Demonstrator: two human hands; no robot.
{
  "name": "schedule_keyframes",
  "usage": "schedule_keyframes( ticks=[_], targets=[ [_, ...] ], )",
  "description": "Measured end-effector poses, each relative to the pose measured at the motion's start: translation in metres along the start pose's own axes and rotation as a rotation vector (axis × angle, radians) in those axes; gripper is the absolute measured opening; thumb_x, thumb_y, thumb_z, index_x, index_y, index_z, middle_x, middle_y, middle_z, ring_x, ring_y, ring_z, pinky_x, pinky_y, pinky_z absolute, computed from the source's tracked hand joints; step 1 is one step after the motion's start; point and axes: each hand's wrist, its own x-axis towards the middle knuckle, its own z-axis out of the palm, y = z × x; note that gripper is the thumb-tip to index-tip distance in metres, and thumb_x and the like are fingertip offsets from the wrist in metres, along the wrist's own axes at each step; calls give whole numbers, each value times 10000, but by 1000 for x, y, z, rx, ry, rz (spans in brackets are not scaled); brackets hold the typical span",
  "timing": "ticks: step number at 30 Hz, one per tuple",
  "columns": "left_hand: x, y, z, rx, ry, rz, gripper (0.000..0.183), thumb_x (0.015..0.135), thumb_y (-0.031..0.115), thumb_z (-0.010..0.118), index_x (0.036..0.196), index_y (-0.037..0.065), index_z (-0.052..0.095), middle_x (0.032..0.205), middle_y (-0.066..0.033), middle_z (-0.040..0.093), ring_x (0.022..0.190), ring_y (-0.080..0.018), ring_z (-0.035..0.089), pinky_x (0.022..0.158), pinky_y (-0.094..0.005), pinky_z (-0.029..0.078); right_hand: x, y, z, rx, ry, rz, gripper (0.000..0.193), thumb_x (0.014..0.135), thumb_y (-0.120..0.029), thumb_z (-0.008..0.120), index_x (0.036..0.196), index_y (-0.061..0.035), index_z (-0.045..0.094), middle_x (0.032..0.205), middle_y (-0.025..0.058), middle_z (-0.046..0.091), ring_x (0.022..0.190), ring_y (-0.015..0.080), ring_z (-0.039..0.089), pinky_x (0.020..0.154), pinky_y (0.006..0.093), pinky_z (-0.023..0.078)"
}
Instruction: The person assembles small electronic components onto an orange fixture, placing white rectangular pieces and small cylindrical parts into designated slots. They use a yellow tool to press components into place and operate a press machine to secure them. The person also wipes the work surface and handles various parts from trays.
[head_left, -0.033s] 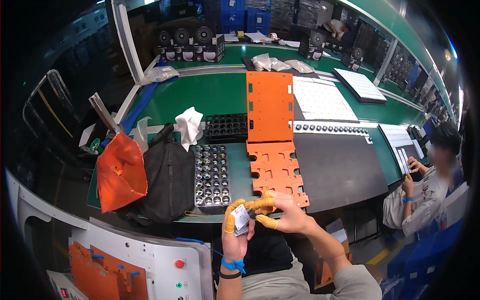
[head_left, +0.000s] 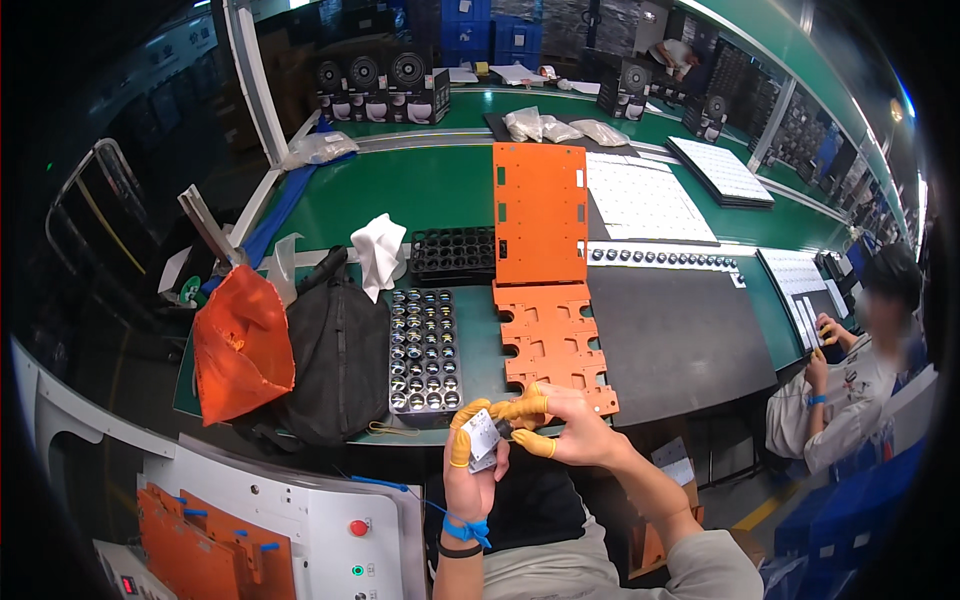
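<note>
My left hand (head_left: 468, 488), with yellow finger cots and a blue wrist strap, grips a small white board (head_left: 482, 434) just in front of the table edge. From the right, my right hand (head_left: 578, 430), also in yellow finger cots, pinches a small dark round part (head_left: 505, 428) against the board's side. Its exact kind is too small to tell. Beyond my hands lies an orange slotted fixture (head_left: 550, 335), its orange upper plate (head_left: 540, 215) standing upright behind. To its left is a black tray (head_left: 425, 408) filled with shiny lenses.
Left on the table are a black bag (head_left: 338, 350), an orange bag (head_left: 240, 345) and a white cloth (head_left: 378, 253). A dark mat (head_left: 680, 340) lies right of the fixture, below a row of small black parts (head_left: 660, 258). A co-worker (head_left: 850, 370) sits at far right. A white machine panel (head_left: 320, 510) stands lower left.
</note>
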Motion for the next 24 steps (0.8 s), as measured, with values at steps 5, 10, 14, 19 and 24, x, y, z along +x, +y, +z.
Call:
schedule_keyframes(
  ticks=[5,10,14,19,24],
  targets=[
    [-3,1,-1,103,-27,54,523,992,434,552,1344,58,462,883,-61,578,642,-104,517,488,-213,365,0,10,2,62,-27,50,281,883,-46,705,1163,-29,694,816,41,547,701,113,509,576,253,417],
    [-4,-1,2,146,-17,116,509,996,412,555,1346,55,453,908,-59,580,630,-102,508,494,-210,364,0,19,10,141,-17,74,270,881,-59,714,1148,-25,690,826,45,563,696,126,540,587,258,442],
    [-4,0,0,153,-11,117,513,996,409,557,1349,52,450,952,-60,589,637,-99,508,497,-207,356,1,12,14,3,25,-11,269,860,-88,742,1117,-29,686,828,67,588,703,183,588,595,302,470],
    [-3,0,-1,146,-2,111,520,993,408,562,1352,51,447,961,-51,595,644,-93,509,499,-204,349,0,6,16,-246,26,-54,341,820,-97,787,1142,-34,693,960,87,664,800,208,655,702,288,546],
    [-3,-1,-5,171,-25,111,557,987,442,566,1353,48,421,1284,-189,601,634,-97,531,510,-206,406,-1,6,17,-299,39,-123,346,809,-136,791,1125,-41,688,990,107,677,824,266,663,717,344,547]
  ],
)
